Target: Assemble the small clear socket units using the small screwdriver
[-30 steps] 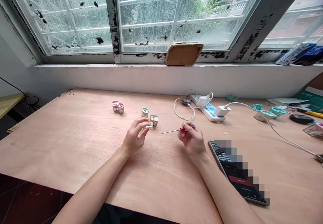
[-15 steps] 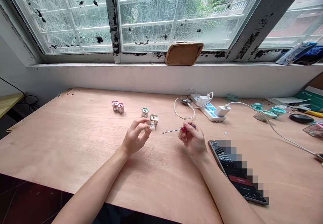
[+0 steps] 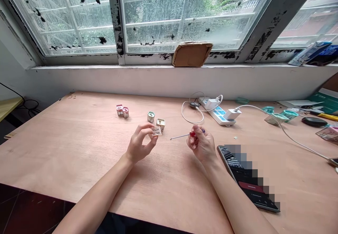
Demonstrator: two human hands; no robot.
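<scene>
My left hand pinches a small clear plastic piece between thumb and fingers, above the wooden table. My right hand grips a screwdriver by its red and blue handle, its thin shaft pointing left toward the clear piece without touching it. Just behind the left hand stand a small yellow-rimmed box and a green-rimmed hexagonal box. Farther left, two small red-rimmed boxes sit side by side.
A phone lies right of my right forearm. Behind it are a white power strip with plugs and a looping white cable. Teal containers, a black computer mouse and a yellow-handled tool lie at the far right.
The clear piece has turned in my left fingers and shows more of its flat face. The right hand with the screwdriver has hardly moved. The view has shifted slightly.
</scene>
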